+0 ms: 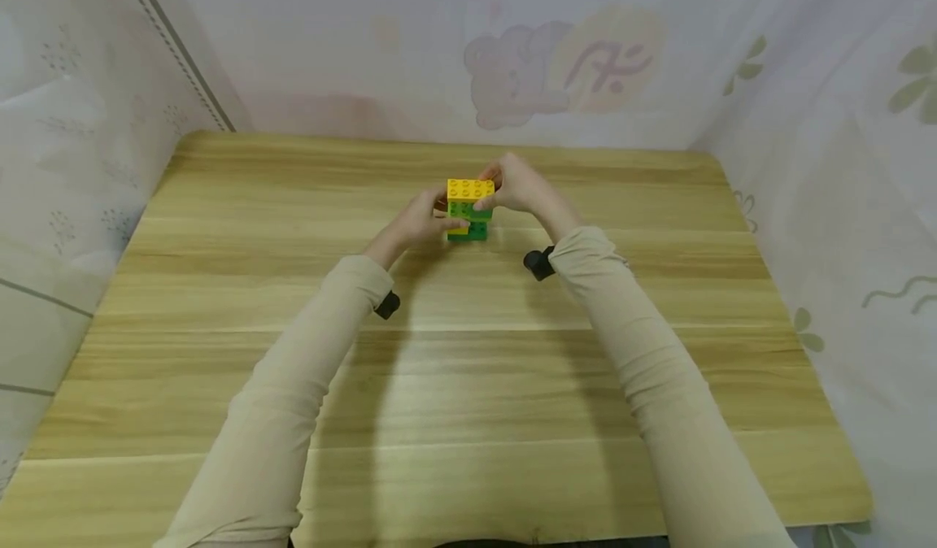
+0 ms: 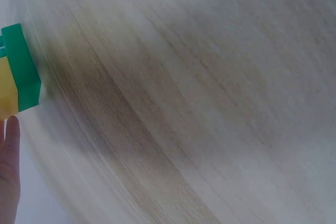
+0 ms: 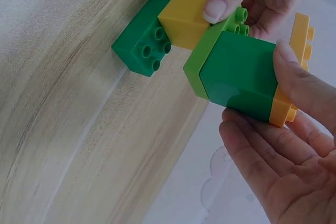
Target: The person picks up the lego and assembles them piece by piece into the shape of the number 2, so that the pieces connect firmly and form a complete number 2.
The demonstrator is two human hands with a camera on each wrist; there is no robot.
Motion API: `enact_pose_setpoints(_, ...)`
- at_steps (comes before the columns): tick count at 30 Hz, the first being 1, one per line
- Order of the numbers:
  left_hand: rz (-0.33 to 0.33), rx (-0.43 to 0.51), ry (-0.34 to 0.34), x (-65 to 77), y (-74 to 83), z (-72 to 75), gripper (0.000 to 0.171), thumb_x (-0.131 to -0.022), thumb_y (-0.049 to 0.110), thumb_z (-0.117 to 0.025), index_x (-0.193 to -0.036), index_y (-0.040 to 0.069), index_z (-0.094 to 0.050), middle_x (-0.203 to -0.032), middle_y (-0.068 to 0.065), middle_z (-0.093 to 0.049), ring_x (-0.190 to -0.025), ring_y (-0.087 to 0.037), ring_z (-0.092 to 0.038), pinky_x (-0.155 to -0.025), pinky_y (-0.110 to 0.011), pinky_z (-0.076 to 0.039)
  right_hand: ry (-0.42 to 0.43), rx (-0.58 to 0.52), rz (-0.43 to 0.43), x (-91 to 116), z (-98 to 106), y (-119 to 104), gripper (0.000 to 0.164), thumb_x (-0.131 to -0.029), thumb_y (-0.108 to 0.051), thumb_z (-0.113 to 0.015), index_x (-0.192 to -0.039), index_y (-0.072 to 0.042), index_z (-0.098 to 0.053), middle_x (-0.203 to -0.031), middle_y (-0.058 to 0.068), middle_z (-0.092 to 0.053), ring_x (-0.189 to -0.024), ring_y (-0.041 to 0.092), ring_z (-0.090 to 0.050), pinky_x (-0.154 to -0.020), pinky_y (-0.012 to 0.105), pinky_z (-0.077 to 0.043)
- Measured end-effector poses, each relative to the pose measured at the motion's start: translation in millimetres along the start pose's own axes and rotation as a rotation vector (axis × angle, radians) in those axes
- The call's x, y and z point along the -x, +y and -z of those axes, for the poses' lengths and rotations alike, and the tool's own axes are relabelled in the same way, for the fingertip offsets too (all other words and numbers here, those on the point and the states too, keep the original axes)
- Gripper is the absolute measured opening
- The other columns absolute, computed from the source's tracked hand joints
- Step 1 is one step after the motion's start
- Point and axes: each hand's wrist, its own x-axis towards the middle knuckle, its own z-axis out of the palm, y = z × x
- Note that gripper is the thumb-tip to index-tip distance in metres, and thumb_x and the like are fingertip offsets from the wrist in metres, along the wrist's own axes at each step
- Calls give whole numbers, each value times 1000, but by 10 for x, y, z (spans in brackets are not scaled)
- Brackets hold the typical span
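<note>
A stack of toy building bricks stands at the table's middle. Its dark green base brick [image 3: 134,38] is lowest, followed by a yellow brick [image 3: 184,17], a thin light green plate [image 3: 202,69], an upper dark green brick [image 3: 239,74] and a yellow-orange studded plate [image 1: 468,189] on top. From the left, my left hand [image 1: 423,219] grips the stack, thumb where the yellow brick meets the light green plate. My right hand [image 1: 518,187] pinches the upper dark green brick and top plate between thumb and fingers. In the left wrist view only one end of the base [image 2: 26,72] shows.
The wooden table [image 1: 468,418] stretches around the stack, its far edge a short way behind it. Patterned fabric walls [image 1: 351,52] rise at the back and both sides. Black wrist cameras [image 1: 538,263] sit under both cuffs.
</note>
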Motion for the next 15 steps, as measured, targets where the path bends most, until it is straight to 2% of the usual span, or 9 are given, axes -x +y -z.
enact_pose_setpoints(7,18,31,16,-82,-103,-17,44,-85,15,-64,-125,6,-48,-121,-14,-53,-114,-27,-48,-101,-41,-41,33,-45,43,-129,-95,139,47,-80,-17,-70,-121,0,-55,-115,16,-61,-100,24,-59,-87,35,-50)
enact_pose_setpoints(11,10,69,26,-167,-202,-89,45,-85,16,-63,-127,8,-48,-120,-11,-54,-114,-26,-48,-102,-41,-40,77,-110,90,-202,-172,334,49,-81,-21,-69,-124,-4,-53,-120,14,-59,-105,26,-58,-90,36,-49)
enact_pose_setpoints(15,-25,46,33,-240,-268,-139,44,-85,15,-64,-126,8,-49,-119,-10,-55,-113,-24,-48,-103,-42,-38,75,-179,108,-246,-225,483,53,-82,-22,-68,-129,-7,-49,-127,14,-55,-112,28,-55,-95,39,-46)
